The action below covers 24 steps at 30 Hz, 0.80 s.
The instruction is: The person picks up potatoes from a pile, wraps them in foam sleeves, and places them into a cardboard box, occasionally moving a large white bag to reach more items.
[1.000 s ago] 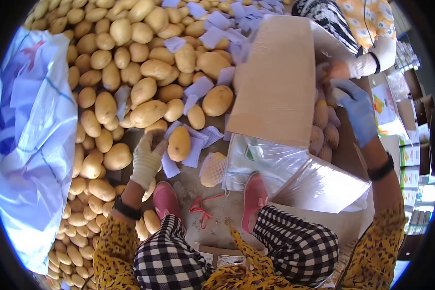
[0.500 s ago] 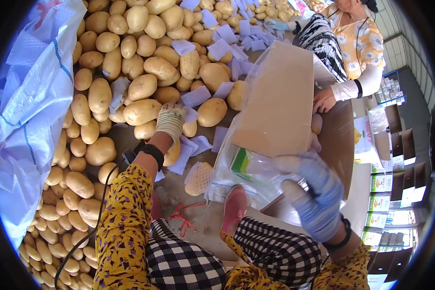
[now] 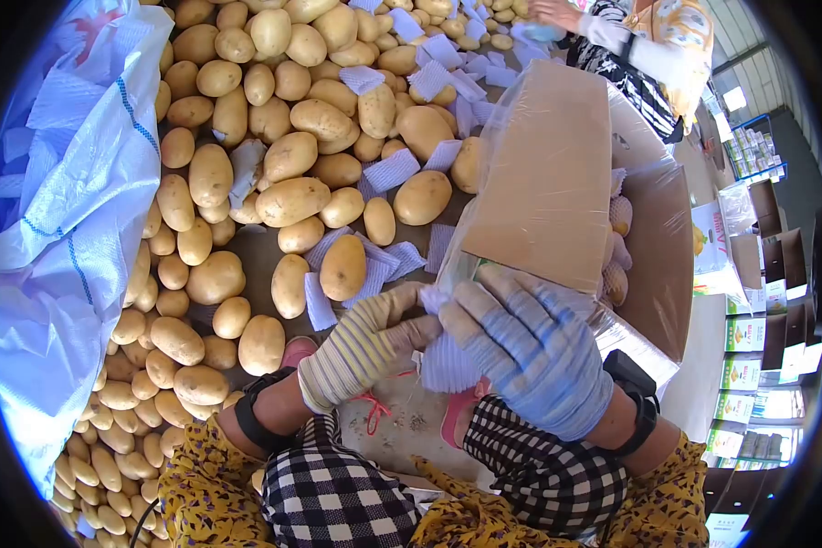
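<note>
In front of my knees, my two gloved hands meet at a lilac foam net sleeve (image 3: 450,365). My left hand (image 3: 365,347), in a striped knit glove, pinches its upper end between thumb and fingers. Over its right side lies my right hand (image 3: 534,352), in a blue-stained glove, fingers curled onto the foam and hiding part of it. Whether a potato sits inside the sleeve I cannot tell. Just beyond my left hand are a loose potato (image 3: 343,267) and several flat foam sleeves (image 3: 402,260).
A large heap of potatoes (image 3: 288,155) spreads ahead and left, beside a white woven sack (image 3: 73,265). An open carton (image 3: 543,164) wrapped in clear film stands right, with netted potatoes (image 3: 617,219) inside. Another person (image 3: 644,55) works behind it. Red string (image 3: 372,413) lies on the floor.
My left hand has come back from the potatoes to meet my right hand at the foam sleeve. The netted potato on the floor no longer shows. The other person's hand has left the carton.
</note>
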Each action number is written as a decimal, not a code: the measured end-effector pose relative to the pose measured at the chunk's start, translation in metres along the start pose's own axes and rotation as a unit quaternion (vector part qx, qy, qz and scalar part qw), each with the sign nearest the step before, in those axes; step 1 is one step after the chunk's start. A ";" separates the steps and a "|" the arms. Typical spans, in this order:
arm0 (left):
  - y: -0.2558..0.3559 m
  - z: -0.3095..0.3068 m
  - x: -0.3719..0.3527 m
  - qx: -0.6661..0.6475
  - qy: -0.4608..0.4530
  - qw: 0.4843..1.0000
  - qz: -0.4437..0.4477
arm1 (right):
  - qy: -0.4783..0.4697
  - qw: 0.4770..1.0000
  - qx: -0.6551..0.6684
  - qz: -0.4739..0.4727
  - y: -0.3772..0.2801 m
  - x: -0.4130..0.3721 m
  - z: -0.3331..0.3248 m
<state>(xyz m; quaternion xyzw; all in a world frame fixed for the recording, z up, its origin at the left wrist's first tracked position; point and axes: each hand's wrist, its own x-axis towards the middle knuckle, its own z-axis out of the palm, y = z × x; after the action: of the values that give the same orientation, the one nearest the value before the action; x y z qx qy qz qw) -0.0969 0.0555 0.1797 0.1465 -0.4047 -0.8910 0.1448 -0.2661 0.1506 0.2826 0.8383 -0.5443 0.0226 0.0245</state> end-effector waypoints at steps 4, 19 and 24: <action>0.003 0.005 0.005 -0.013 0.043 0.999 0.014 | 0.021 1.000 0.021 0.004 0.000 -0.004 0.006; -0.042 -0.195 0.145 0.906 0.129 0.403 -0.026 | -0.089 0.920 0.317 0.212 0.009 0.005 0.011; -0.029 -0.171 0.141 0.897 0.145 0.394 -0.136 | -0.090 0.870 0.431 0.221 0.014 0.002 0.011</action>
<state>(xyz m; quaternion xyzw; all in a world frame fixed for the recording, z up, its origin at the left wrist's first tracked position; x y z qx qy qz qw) -0.1653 -0.0951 0.0295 0.3718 -0.9181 0.0132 -0.1365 -0.2779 0.1422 0.2720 0.6219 -0.6511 0.1846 -0.3940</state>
